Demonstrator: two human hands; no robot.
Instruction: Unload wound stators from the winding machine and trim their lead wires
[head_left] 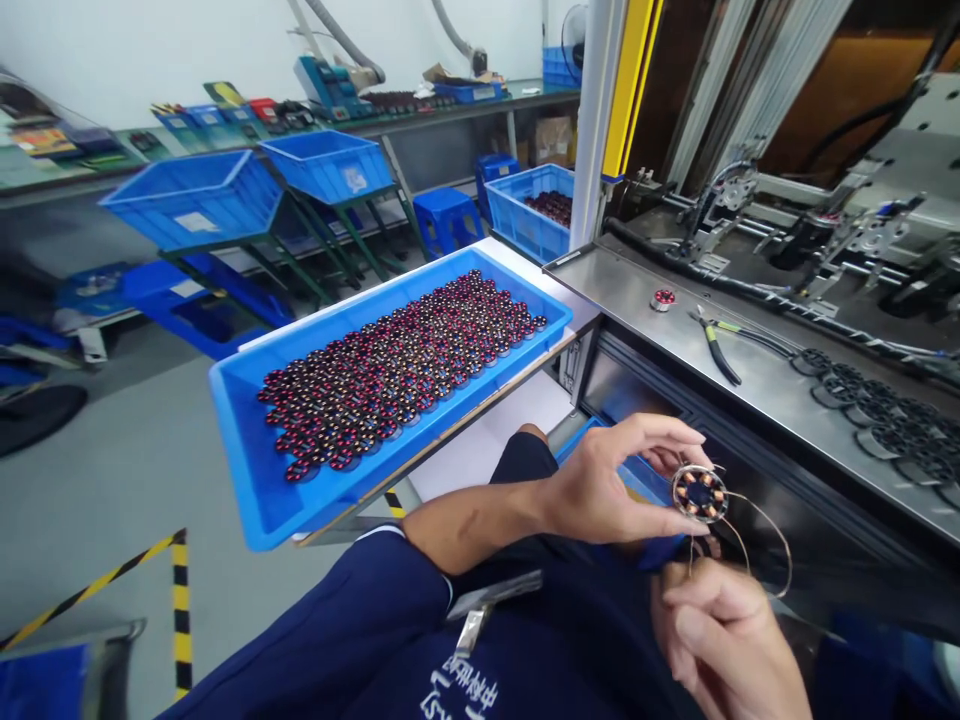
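Between the thumb and fingers of my left hand [600,490] is a motor stator [700,493], a small ring wound with copper coils. Thin loose wires [780,540] loop out from its right side and below it. My right hand [727,630] is just beneath, its thumb and forefinger pinched at a wire end hanging from the stator. The pinched tip itself is too small to see clearly.
A blue tray [232,440] of many wound stators stands to the left. On the metal bench [622,275] at right lie cutting pliers [716,345], a single red stator [663,299] and several black stator cores [885,405]. Machinery [810,240] rises behind them.
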